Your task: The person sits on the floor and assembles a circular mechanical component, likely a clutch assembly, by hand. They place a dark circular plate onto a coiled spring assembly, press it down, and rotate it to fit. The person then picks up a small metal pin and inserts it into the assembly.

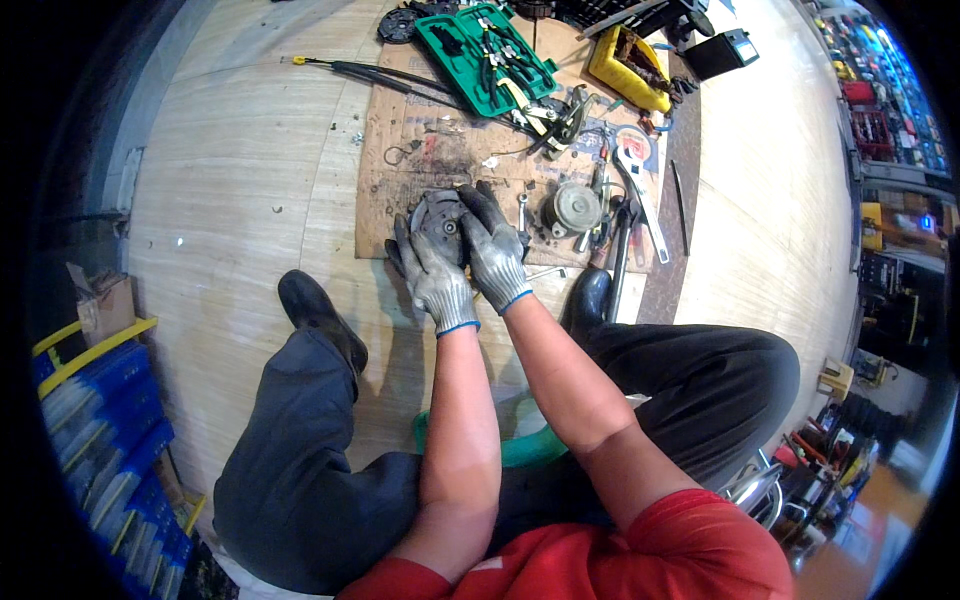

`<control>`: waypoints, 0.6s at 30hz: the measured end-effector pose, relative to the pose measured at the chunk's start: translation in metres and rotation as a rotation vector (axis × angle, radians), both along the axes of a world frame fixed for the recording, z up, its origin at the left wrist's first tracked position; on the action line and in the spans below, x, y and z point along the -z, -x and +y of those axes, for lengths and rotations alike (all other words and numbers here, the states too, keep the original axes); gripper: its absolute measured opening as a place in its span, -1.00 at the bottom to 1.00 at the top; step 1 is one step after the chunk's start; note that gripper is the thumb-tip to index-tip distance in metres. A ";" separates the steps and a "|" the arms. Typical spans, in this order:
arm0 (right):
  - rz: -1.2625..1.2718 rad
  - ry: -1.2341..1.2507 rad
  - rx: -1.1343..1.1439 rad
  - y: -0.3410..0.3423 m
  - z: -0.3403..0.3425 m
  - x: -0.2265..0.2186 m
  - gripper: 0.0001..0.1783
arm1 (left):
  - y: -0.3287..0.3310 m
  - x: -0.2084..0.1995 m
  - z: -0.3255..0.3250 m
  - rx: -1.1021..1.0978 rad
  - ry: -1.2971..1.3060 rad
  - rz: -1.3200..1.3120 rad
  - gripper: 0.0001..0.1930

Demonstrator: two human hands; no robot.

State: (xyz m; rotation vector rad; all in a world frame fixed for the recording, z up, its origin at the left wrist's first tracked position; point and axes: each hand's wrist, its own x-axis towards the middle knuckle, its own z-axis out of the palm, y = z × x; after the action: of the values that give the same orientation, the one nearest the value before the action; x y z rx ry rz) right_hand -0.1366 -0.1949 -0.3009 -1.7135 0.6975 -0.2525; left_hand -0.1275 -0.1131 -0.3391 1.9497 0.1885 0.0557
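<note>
Between my hands is a round, dark metal part (437,215) with a small hub near its centre, greasy and held over the front of a stained cardboard sheet (385,225). My left hand (436,274), in a grey-coated knit glove with a blue cuff, grips its near left side. Gloved the same way, my right hand (494,246) holds the right side, fingers reaching over the far rim. Parts of the rim are hidden under the gloves. Just right of my right hand lie a small spanner (522,210) and a round silver-grey metal housing (574,209).
Farther back are an open green tool case (480,55) with pliers, and a yellow container (628,68). A large adjustable wrench (643,190) and a long-handled tool (621,255) lie at right. Black cables (390,78) cross the far left. Blue bins (110,430) stand at lower left.
</note>
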 end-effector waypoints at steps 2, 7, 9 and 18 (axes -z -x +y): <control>0.000 0.067 -0.020 0.002 0.004 -0.007 -0.49 | 0.001 -0.007 -0.001 -0.005 -0.077 -0.021 -0.55; -0.034 0.128 -0.029 0.001 0.007 -0.021 -0.51 | 0.001 -0.004 0.004 -0.057 0.063 0.005 -0.50; 0.044 0.054 0.051 0.003 0.004 -0.028 -0.53 | -0.005 -0.010 0.006 -0.151 0.308 0.200 -0.49; 0.061 0.216 0.048 0.019 0.001 0.013 -0.49 | -0.019 -0.022 0.013 0.000 0.615 0.350 -0.49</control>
State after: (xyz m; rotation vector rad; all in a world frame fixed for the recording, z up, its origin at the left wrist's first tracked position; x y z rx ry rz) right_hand -0.1554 -0.1936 -0.3134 -1.9183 0.7797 -0.3191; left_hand -0.1085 -0.1005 -0.3168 1.3317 0.3868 -0.3133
